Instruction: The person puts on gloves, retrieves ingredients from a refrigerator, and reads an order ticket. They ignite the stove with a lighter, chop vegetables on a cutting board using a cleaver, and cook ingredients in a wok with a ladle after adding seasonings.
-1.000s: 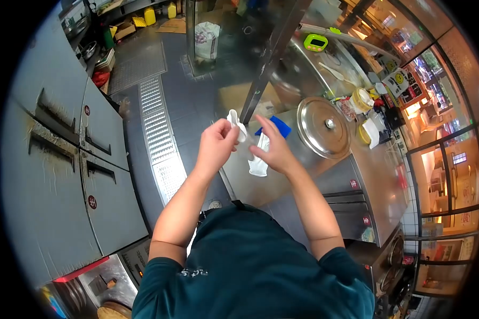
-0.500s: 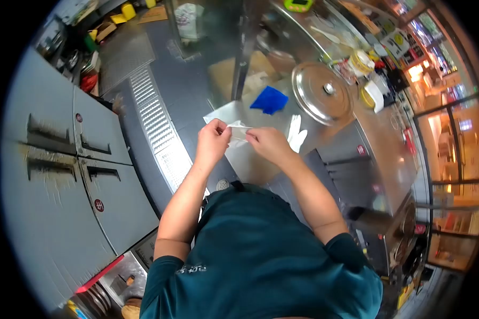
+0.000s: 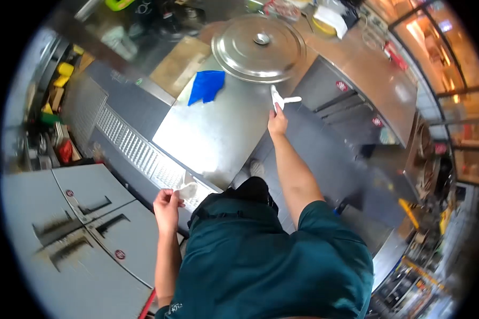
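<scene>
My left hand (image 3: 166, 206) is low on the left, its fingers pinching a thin, whitish, see-through piece (image 3: 187, 190) that hangs over the floor grating; its exact kind cannot be made out. My right hand (image 3: 278, 123) reaches out to the edge of the steel table (image 3: 218, 138), its fingers closed on a white glove (image 3: 278, 99). One finger of the glove sticks out to the right. Further left on the table lies a crumpled blue cloth-like piece (image 3: 206, 86). Just beyond the glove rests a large round metal lid (image 3: 259, 50) with a knob.
Grey cabinet doors (image 3: 53, 212) with dark handles stand at the left. A metal floor grating (image 3: 125, 141) runs between them and the table. To the right is a steel counter (image 3: 372, 80) with drawers below. A brown board (image 3: 181, 66) lies at the table's far left.
My hands have parted: the left moved down and left with the whitish piece, the right reached to the white glove and took hold of it. The view has turned.
</scene>
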The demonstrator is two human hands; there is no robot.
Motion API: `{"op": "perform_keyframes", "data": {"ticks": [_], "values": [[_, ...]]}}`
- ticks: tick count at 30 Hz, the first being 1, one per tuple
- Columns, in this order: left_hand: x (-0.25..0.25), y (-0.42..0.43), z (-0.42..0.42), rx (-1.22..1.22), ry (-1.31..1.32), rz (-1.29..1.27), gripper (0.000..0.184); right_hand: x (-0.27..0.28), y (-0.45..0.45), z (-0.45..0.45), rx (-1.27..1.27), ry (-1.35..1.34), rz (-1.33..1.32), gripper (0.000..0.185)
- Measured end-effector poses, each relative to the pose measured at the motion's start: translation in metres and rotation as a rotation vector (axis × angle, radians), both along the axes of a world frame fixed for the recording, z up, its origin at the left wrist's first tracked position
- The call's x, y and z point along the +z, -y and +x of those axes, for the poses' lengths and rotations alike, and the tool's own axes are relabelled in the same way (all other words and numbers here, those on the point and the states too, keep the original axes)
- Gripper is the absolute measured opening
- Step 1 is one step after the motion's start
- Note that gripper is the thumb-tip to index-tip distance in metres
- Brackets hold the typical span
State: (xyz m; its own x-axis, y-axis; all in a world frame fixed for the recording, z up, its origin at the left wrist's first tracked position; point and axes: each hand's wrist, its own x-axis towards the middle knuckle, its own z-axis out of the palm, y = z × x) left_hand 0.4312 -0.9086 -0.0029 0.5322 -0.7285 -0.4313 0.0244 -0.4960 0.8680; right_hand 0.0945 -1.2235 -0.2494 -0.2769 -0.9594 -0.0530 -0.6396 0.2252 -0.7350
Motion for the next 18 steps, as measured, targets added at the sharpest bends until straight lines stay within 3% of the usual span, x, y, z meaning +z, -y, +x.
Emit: {"op": "perform_keyframes", "data": {"ticks": [3,6,8,11,14,16,18], "values": [[-0.003,0.0,-0.013,0.011,-0.045,0.0,0.01,0.006,-0.006,-0.01,-0.107,-0.126,-0.244,0.025],[0.008,0.009,-0.023,0.045,-0.079,-0.067,0.009,0.016,-0.007,-0.023,-0.185,0.051,-0.258,0.021],[0.011,0.017,-0.032,0.083,-0.115,-0.124,0.009,0.061,-0.017,-0.009,-0.153,0.181,-0.25,0.02],[0.02,0.029,-0.045,0.062,-0.15,-0.177,0.009,0.096,-0.026,0.037,0.03,0.351,-0.204,0.019],[0.022,0.035,-0.053,0.059,-0.155,-0.189,0.009,0.117,-0.006,0.096,0.405,0.197,-0.502,0.019],[0.02,0.035,-0.054,0.072,-0.174,-0.213,0.009,0.131,0.013,0.137,0.557,0.271,-0.454,0.024],[0.022,0.032,-0.055,0.059,-0.187,-0.22,0.008,0.147,0.027,0.158,0.751,0.008,-0.218,0.033]]}}
